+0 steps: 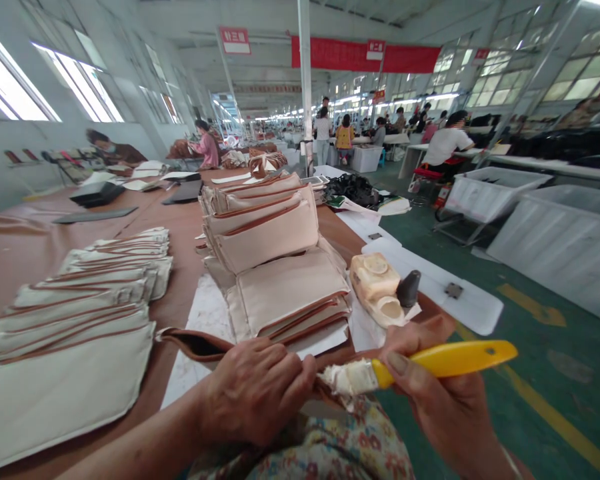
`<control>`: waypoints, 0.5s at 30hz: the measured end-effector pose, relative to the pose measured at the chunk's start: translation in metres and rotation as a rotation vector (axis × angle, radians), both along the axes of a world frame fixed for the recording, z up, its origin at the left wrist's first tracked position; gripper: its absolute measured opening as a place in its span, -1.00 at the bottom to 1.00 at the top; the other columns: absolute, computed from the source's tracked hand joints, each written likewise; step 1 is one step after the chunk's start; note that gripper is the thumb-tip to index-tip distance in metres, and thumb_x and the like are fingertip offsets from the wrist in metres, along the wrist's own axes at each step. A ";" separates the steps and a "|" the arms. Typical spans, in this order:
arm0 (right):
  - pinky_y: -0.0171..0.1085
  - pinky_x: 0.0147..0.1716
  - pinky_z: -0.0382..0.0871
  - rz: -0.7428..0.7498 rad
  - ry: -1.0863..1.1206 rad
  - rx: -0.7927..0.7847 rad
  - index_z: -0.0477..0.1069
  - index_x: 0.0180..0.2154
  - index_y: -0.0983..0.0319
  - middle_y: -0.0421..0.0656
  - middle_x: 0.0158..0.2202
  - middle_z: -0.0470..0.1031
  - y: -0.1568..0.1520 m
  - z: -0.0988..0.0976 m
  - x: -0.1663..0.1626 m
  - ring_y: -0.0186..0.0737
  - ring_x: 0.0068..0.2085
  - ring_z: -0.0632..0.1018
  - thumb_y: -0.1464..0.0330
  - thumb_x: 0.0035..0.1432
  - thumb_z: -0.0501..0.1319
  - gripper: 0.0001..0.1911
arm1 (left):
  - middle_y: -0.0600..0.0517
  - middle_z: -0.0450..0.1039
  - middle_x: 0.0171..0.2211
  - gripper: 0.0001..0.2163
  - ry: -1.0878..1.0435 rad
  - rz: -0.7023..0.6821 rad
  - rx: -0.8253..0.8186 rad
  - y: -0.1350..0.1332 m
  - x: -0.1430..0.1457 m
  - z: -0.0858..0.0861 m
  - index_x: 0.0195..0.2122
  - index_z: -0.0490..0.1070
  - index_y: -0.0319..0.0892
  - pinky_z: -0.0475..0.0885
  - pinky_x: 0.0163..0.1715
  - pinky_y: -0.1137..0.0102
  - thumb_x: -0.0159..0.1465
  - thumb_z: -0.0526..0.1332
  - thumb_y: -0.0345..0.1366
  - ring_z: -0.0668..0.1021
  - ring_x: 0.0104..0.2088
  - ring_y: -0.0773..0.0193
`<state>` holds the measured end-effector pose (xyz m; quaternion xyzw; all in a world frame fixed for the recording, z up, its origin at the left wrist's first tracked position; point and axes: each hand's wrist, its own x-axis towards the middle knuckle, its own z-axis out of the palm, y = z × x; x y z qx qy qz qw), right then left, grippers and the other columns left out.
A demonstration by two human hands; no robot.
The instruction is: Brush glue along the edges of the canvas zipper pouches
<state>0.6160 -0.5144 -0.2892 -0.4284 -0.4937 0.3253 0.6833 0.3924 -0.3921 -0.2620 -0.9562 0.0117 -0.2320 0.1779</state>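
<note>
My left hand [260, 390] is closed around the edge of a brown-trimmed fabric pouch [195, 345], whose open end shows at the left. Between thumb and fingers, my right hand [443, 400] grips a brush with a yellow handle [460, 360]. The bristles are caked in white and touch the pouch's brown edge beside my left fingers. Behind my hands stands a pile of cream pouches [290, 293] with brown edging. A stained plastic jug with a cut opening [375, 277] sits right of the pile, beside a dark cone-shaped piece [409, 288].
Overlapping cream pouches [80, 360] lie in a row on the brown table [180, 233] at left. Dark flat sheets [97, 193] lie farther back. White bins [560, 240] stand at right on the green floor. Several people work in the background. A pole [305, 87] rises behind the pile.
</note>
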 end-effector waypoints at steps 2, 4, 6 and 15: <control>-0.38 -0.49 0.27 0.015 -0.015 -0.048 0.41 -0.41 0.22 -0.20 -0.48 0.27 -0.011 0.002 0.006 -0.32 -0.45 0.31 0.34 0.33 0.19 -0.78 | 0.07 0.35 -0.55 -0.81 -0.016 0.002 -0.004 0.000 -0.002 -0.003 -0.10 0.39 -0.31 0.13 -0.58 0.30 0.36 0.03 -0.40 0.37 -0.59 0.31; -0.38 -0.52 0.26 -0.065 0.010 -0.049 0.44 -0.40 0.21 -0.18 -0.46 0.30 -0.018 0.007 0.014 -0.29 -0.43 0.34 0.34 0.29 0.23 -0.82 | 0.08 0.35 -0.56 -0.80 -0.027 -0.008 -0.009 0.001 -0.004 -0.006 -0.08 0.39 -0.34 0.12 -0.58 0.29 0.36 0.05 -0.38 0.38 -0.59 0.31; -0.39 -0.53 0.26 -0.220 0.059 -0.003 0.47 -0.37 0.20 -0.16 -0.41 0.34 -0.019 0.012 0.019 -0.29 -0.41 0.37 0.36 0.26 0.27 -0.87 | 0.08 0.34 -0.56 -0.78 -0.038 -0.028 -0.014 0.001 -0.006 -0.007 -0.07 0.38 -0.37 0.11 -0.59 0.29 0.35 0.07 -0.37 0.39 -0.60 0.31; -0.34 -0.48 0.26 -0.065 -0.151 0.043 0.37 -0.41 0.20 -0.22 -0.51 0.26 -0.017 -0.006 -0.010 -0.31 -0.47 0.33 0.38 0.33 0.16 -0.79 | 0.10 0.36 -0.55 -0.84 -0.033 0.059 -0.053 -0.002 -0.009 -0.015 -0.11 0.39 -0.32 0.06 -0.56 0.26 0.38 0.09 -0.36 0.36 -0.59 0.30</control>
